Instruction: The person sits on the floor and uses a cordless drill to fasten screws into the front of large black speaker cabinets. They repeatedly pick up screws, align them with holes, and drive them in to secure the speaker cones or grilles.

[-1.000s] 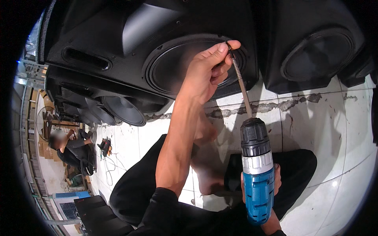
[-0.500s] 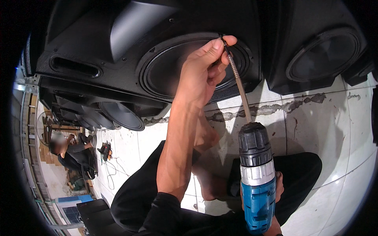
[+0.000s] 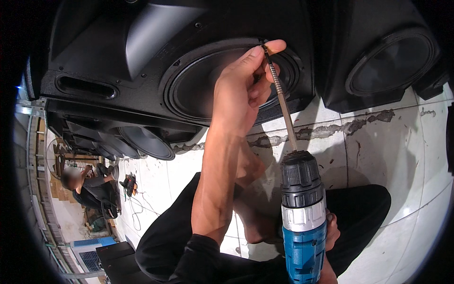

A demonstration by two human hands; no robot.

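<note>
A big black speaker cabinet lies tilted on the white tiled floor, its round speaker cone facing up toward the person. A second black speaker stands just beside it, toward the floor's right edge. More speaker cones show below the first cabinet's lower edge. Near the floor's left edge another person sits well apart, with tools and cables close by.

The blue and black cordless drill stands upright over the person's lap, its handle wrapped tight in the right hand, most of which is hidden behind the drill. A long thin drill bit rises from the chuck to the upper right rim of the speaker cone. The left hand reaches up and pinches the top of the bit narrowly between thumb and fingertips, right at the cone's rim.
</note>
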